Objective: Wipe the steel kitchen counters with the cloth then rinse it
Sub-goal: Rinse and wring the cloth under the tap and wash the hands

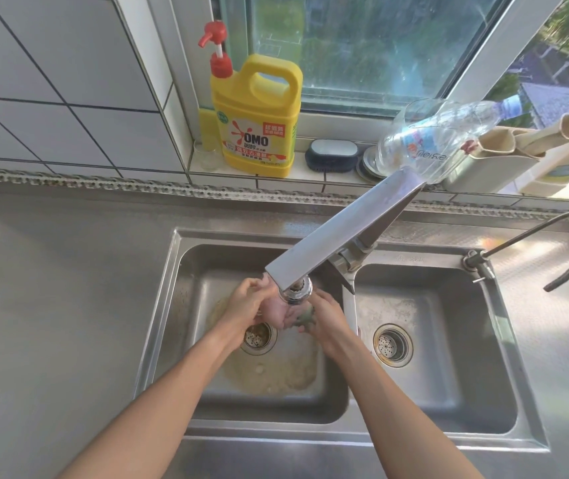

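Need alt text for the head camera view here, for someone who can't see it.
Both hands, left hand and right hand, squeeze a bunched cloth under the faucet over the left basin of a steel double sink. A yellow detergent bottle stands on the windowsill behind.

White tiled wall (51,81) with dark grout at left, meeting a tiled sill (276,179) under an aluminium-framed window (362,46). Streaked glass, green trees and grey roofs beyond, bright daylight from the right. On the sill: yellow detergent jug (259,119) with red pump, small glass (206,152), dark soap dish (332,154), clear plastic bottle (442,136) lying tilted, beige holder (483,164). Perforated strip (103,183) along the wall's foot.
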